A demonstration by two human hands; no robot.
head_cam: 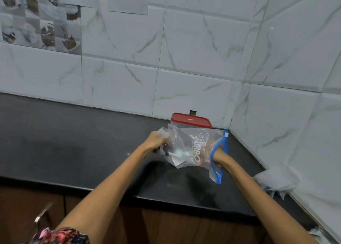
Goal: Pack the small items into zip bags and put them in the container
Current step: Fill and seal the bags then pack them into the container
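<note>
While the black worktop [77,148] runs to its tiled back right corner, a red-lidded container [191,120] stands there behind the clear zip bag [191,148], with crumpled plastic [276,179] at the right edge. Held above the worktop, the bag is clutched at its bunched end by the left hand [156,142]; the right hand [216,157] reaches inside the blue-zippered mouth, its fingers blurred, so its grasp cannot be told.

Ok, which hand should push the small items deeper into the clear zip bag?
Right hand, probably: it is already inside the clear zip bag's blue-zippered mouth, while the left hand grips the closed end.

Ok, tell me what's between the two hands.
In the head view, the clear zip bag spans from the left hand to the right hand, which reaches into its blue-zippered mouth.
</note>
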